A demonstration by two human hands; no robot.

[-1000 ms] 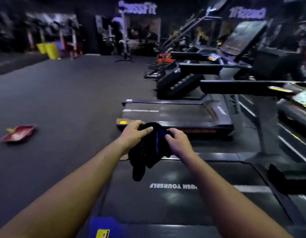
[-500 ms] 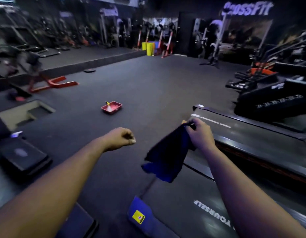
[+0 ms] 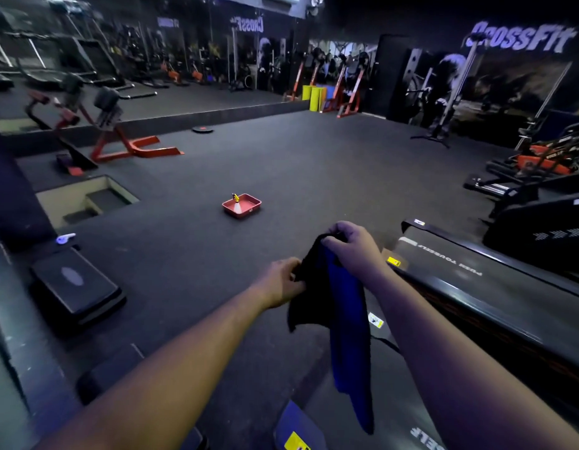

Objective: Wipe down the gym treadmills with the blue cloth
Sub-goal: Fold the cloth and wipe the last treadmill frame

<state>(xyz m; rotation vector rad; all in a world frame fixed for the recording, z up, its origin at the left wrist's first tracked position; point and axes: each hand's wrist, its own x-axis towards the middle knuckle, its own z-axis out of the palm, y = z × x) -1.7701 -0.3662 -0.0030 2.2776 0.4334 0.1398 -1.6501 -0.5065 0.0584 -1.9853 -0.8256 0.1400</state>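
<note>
Holding the blue cloth point(image 3: 343, 319) with both hands, left hand point(image 3: 281, 280) and right hand point(image 3: 353, 248) pinch it, probably refolding; next, press it on the treadmill point(image 3: 495, 287).

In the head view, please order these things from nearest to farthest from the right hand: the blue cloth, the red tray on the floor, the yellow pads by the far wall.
1. The blue cloth: held in the right hand, hanging below it.
2. The red tray: on the floor, ahead and to the left.
3. The yellow pads: standing far back by the wall.
</note>
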